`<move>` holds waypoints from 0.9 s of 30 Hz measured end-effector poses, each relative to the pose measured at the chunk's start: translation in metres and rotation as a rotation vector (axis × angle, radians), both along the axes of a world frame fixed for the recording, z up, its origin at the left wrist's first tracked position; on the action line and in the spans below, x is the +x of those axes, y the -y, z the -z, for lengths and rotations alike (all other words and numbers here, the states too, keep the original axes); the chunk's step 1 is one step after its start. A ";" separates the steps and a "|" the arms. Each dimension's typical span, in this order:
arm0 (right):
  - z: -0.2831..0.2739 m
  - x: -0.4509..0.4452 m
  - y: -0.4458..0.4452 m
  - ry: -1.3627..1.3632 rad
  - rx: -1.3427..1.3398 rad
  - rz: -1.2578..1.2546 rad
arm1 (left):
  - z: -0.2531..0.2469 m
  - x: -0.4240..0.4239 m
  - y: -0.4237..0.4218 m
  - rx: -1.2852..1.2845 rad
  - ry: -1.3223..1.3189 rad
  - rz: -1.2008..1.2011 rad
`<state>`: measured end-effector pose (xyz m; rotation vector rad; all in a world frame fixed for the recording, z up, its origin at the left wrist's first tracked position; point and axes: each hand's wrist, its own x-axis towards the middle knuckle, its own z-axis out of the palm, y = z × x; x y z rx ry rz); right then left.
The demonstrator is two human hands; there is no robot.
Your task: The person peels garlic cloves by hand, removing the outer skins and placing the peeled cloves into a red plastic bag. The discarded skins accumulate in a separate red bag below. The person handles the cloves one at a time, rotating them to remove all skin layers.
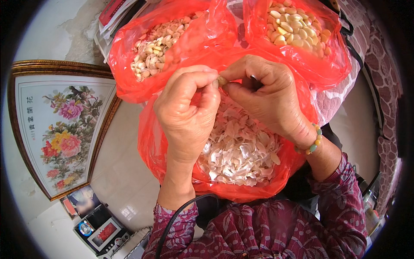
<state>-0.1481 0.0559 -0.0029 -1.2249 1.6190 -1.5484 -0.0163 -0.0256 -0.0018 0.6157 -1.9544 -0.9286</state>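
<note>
Between the fingertips of my left hand [190, 106] and my right hand [265, 94] is a small garlic clove [222, 81], partly covered by the fingers. Both hands pinch it above a red plastic bag [152, 142] that holds a heap of papery garlic skins [242, 158]. Farther off on the left, a second red bag [124, 48] contains unpeeled garlic cloves [152, 60]. Peeled, pale garlic cloves [296, 26] fill a third red bag [339, 64] at the upper right. A beaded bracelet circles my right wrist.
A framed flower picture [61, 194] stands against the wall at left. Below it is a black device [103, 231] with a cable. Patterned fabric [336, 100] lies under the upper right bag. A black cord [168, 223] crosses my left sleeve. Books and papers [113, 29] are stacked at upper left.
</note>
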 end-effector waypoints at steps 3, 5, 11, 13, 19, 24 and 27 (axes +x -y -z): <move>0.000 0.000 0.000 0.001 0.009 -0.006 | 0.003 -0.002 0.001 -0.056 -0.002 -0.014; -0.001 0.000 -0.001 0.009 0.032 -0.008 | 0.005 -0.004 0.001 -0.097 0.001 -0.033; -0.003 0.002 -0.001 0.097 0.094 -0.004 | 0.005 -0.005 0.001 -0.209 0.050 -0.079; -0.001 0.003 0.000 0.103 0.095 0.003 | 0.005 -0.006 0.002 -0.253 0.065 -0.089; 0.001 0.006 0.001 0.266 0.095 0.043 | 0.008 -0.007 0.000 -0.222 0.056 -0.097; -0.011 0.000 0.003 0.548 0.127 0.013 | 0.006 -0.006 -0.004 0.105 -0.079 -0.042; -0.013 -0.004 0.004 0.754 0.154 -0.010 | 0.002 -0.004 -0.006 0.120 -0.053 -0.027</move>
